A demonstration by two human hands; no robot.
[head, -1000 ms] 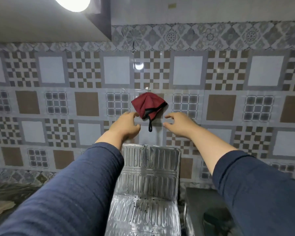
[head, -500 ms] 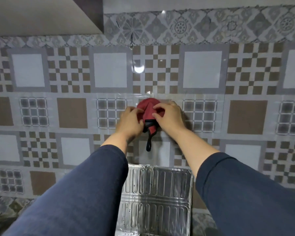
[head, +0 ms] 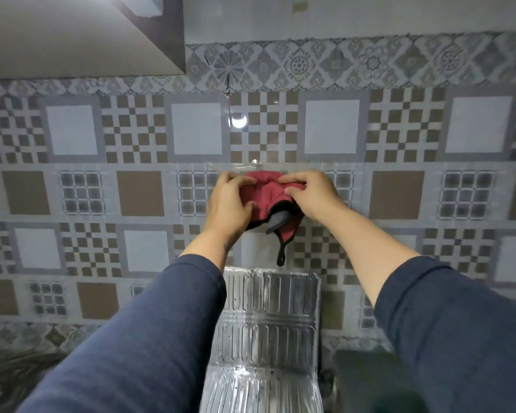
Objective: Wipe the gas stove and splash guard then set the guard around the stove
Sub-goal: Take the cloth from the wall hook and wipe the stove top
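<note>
The patterned tile wall (head: 331, 126) fills most of the view, with the underside of a cabinet or hood (head: 72, 34) at the upper left. Low in the middle, a ribbed foil splash guard (head: 268, 329) leans upright against the wall, its lower panel bent forward toward the person; dark specks dot its creases. The stove itself is hard to make out: a dark shape at the lower right, just beside the guard, may be part of it.

Both arms in blue sleeves (head: 149, 338) reach up to a red cloth (head: 264, 193) with a black edge and a dangling loop, bunched against the wall above the guard. The left hand (head: 228, 204) closes on the cloth's left side, and the right hand (head: 309, 195) pinches its upper right fold between thumb and fingers. What the cloth hangs from is hidden behind it.

The step in hand seems to be freeing the cloth for wiping. To do it well, lift the cloth up and off its hanger, not straight down, so the mount is not torn from the tile. Keep both hands gathering the fabric so the loop does not snag or brush the guard below. Then shake it flat before wiping.
</note>
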